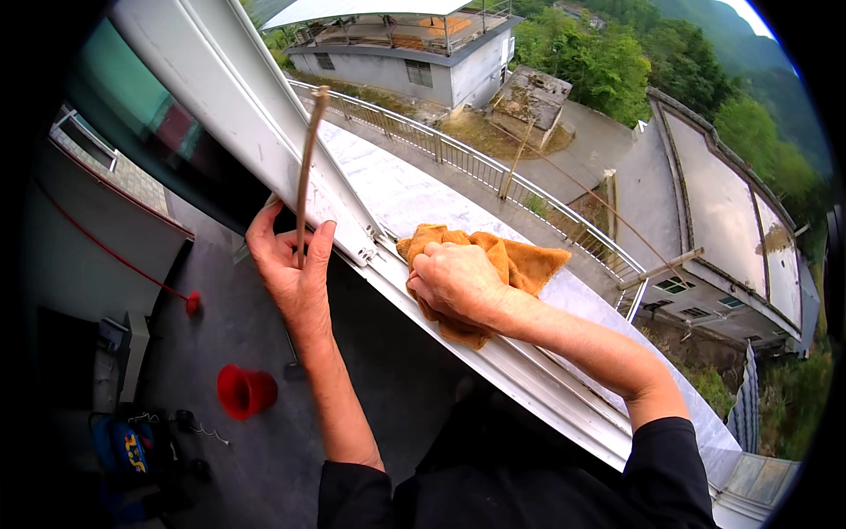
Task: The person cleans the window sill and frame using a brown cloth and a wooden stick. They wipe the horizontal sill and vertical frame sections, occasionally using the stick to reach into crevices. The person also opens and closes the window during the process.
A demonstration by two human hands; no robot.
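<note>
My right hand (459, 281) presses a bunched orange-brown cloth (522, 261) onto the white window track (515, 360), close to the lower corner of a sliding window frame (264, 132). Part of the cloth spreads over the outer marble-patterned ledge (396, 178). My left hand (294, 258) is at the edge of that sliding frame, with a thin wooden stick (308, 165) held between thumb and fingers. The stick stands up from the hand and crosses in front of the frame. The fingertips behind the frame's edge are partly hidden.
A red bucket (248, 391) is on the dark floor inside, with a red-headed pole (192, 303) and a blue bag (125, 443) farther left. Outside, a metal railing (462, 147) runs past the ledge, with buildings and trees beyond.
</note>
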